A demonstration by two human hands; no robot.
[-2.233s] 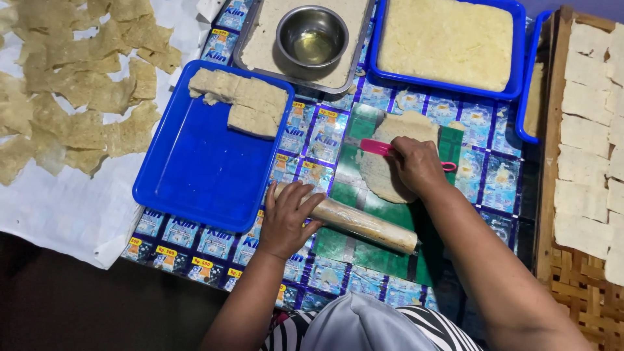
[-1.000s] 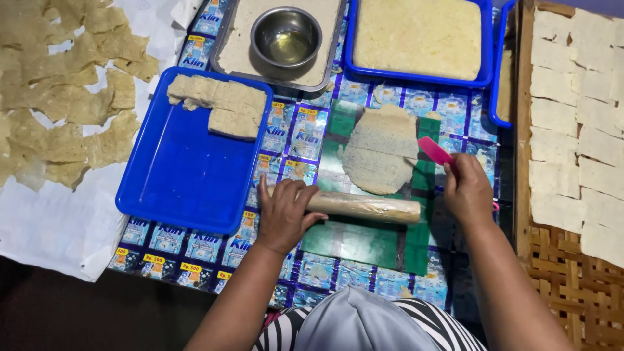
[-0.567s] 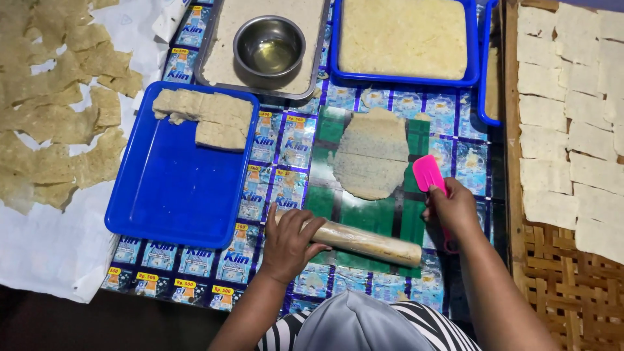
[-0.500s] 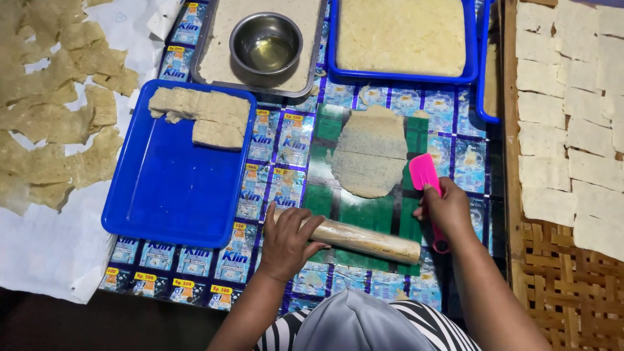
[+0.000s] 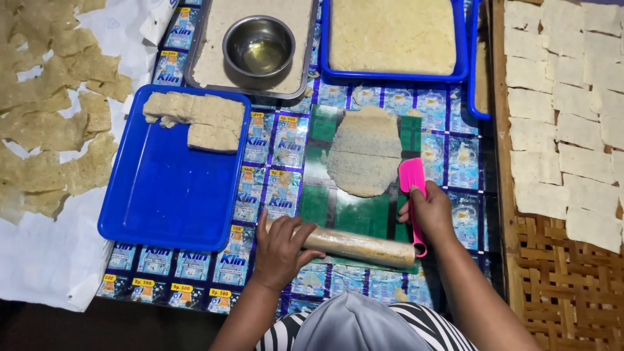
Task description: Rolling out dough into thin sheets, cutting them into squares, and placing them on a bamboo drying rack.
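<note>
My left hand [image 5: 281, 247] rests on the left end of a wooden rolling pin [image 5: 361, 247] that lies across the near edge of a green mat [image 5: 354, 214]. In my right hand [image 5: 430, 214] is a pink spatula [image 5: 412, 179], its blade pointing away from me, just right of a flattened sheet of pale dough [image 5: 365, 153] on the mat. The dough sheet lies free, touched by neither hand.
A blue tray [image 5: 169, 195] at left holds dough slabs [image 5: 195, 117]. Farther back stand a metal tray [image 5: 302, 62] with a steel bowl [image 5: 259, 47] and a blue tray of dough [image 5: 465, 62]. Cut squares dry on a woven rack [image 5: 572, 123] at right; thin pieces [image 5: 52, 123] lie left.
My right hand drew the pink spatula off the dough sheet and back toward me at the right. The left hand stayed on the rolling pin.
</note>
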